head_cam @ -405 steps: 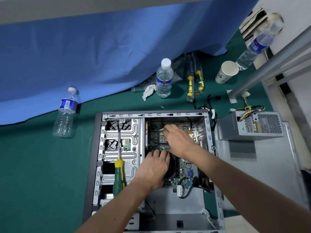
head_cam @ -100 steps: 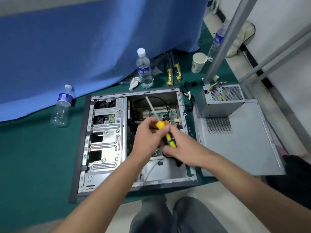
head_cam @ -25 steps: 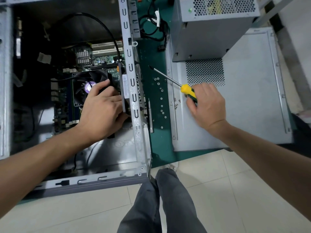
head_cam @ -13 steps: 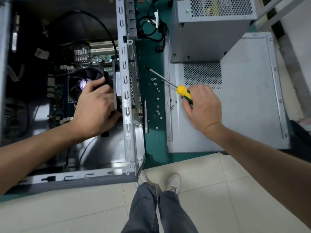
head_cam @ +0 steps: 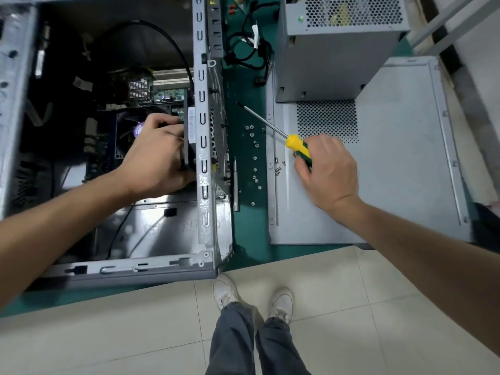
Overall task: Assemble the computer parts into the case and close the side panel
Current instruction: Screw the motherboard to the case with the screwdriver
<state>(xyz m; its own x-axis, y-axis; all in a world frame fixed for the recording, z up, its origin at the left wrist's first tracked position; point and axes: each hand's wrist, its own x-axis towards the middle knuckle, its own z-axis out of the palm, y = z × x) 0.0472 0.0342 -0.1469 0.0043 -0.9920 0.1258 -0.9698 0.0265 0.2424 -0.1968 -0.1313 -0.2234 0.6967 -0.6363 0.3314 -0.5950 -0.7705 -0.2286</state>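
The open grey computer case (head_cam: 203, 169) lies on its side at the left, its motherboard (head_cam: 162, 94) showing inside. My left hand (head_cam: 155, 161) reaches into it and grips the black case fan (head_cam: 189, 139) against the case's right wall. My right hand (head_cam: 328, 169) holds a yellow-and-green screwdriver (head_cam: 296, 147) over the grey side panel (head_cam: 392, 158), its shaft pointing up and left. A few small screws (head_cam: 278, 167) lie on the panel just left of that hand. The grey power supply (head_cam: 338, 44) stands on the panel's far end.
Several more screws (head_cam: 254, 158) are scattered on the green mat (head_cam: 243, 239) between case and panel. Black cables (head_cam: 249, 41) lie above them. A thin metal bar (head_cam: 236, 185) rests beside the case wall. My legs and white shoes stand on the beige tile floor (head_cam: 351, 320).
My right hand with the screwdriver has dropped slightly toward the screws on the panel. My left hand stays on the fan inside the case.
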